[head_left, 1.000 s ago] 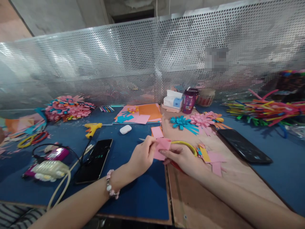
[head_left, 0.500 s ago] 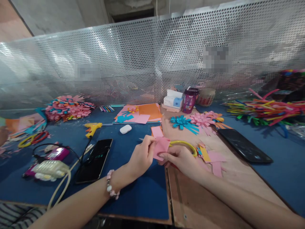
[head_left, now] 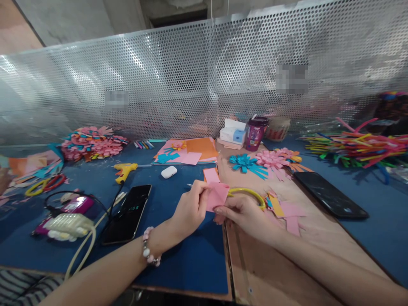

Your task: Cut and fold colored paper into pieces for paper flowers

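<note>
A small pink paper piece (head_left: 217, 196) is pinched between both my hands above the seam of the table. My left hand (head_left: 192, 205), a beaded bracelet at its wrist, grips the paper's left edge. On the lower right edge, the thumb and fingers of my right hand (head_left: 245, 213) are closed. A crease or bend shows near the paper's upper right corner. Just behind my hands lie scissors with a yellow handle (head_left: 251, 192), partly covered by them. More pink and orange paper pieces (head_left: 211, 174) rest beyond the held one.
Left of me are a phone (head_left: 129, 216), a yellow glue gun (head_left: 126, 172) with its cord, and a white earbud case (head_left: 168, 171). Paper flowers (head_left: 272, 159), scraps (head_left: 292, 216) and another phone (head_left: 330, 195) lie right. A purple cup (head_left: 256, 135) stands near the perforated metal partition (head_left: 178, 85).
Both hands keep their hold on the pink paper. Its upper right corner looks slightly more bent over. The whole view has shifted a little.
</note>
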`<control>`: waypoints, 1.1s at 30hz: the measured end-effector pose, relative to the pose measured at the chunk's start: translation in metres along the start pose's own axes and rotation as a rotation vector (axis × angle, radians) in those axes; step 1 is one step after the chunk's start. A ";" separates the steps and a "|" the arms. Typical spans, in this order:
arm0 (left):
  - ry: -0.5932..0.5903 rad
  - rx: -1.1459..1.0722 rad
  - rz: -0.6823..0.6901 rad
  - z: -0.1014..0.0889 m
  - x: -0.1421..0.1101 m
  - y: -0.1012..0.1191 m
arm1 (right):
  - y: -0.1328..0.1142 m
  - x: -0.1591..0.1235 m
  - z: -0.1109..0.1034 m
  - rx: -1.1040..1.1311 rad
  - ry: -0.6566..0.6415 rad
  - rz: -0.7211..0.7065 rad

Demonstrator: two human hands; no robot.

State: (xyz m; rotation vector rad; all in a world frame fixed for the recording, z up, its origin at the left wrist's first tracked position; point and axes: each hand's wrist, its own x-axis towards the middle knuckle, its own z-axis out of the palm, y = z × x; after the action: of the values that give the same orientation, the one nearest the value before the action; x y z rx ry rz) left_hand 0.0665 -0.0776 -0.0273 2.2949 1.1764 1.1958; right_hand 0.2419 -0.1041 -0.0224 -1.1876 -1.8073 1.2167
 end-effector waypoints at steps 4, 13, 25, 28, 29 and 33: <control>0.028 0.003 0.019 0.000 0.000 -0.001 | 0.001 0.001 -0.001 0.035 -0.028 -0.006; 0.035 -0.003 0.010 0.000 -0.001 0.000 | -0.001 0.001 -0.002 -0.012 -0.026 -0.036; -0.069 0.028 0.034 -0.002 0.003 -0.003 | -0.007 -0.001 -0.003 -0.091 0.137 -0.017; -0.073 0.053 0.040 -0.002 0.003 -0.003 | -0.008 -0.001 -0.003 -0.103 0.160 -0.008; -0.083 0.056 0.045 -0.002 0.003 -0.003 | -0.007 -0.001 -0.003 -0.107 0.170 0.001; -0.121 0.055 0.050 -0.002 0.003 -0.003 | -0.006 0.000 -0.003 -0.108 0.183 0.039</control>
State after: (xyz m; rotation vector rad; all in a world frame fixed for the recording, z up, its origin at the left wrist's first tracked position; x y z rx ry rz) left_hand 0.0644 -0.0734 -0.0266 2.4136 1.1286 1.0374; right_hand 0.2426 -0.1043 -0.0160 -1.3548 -1.7381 1.0066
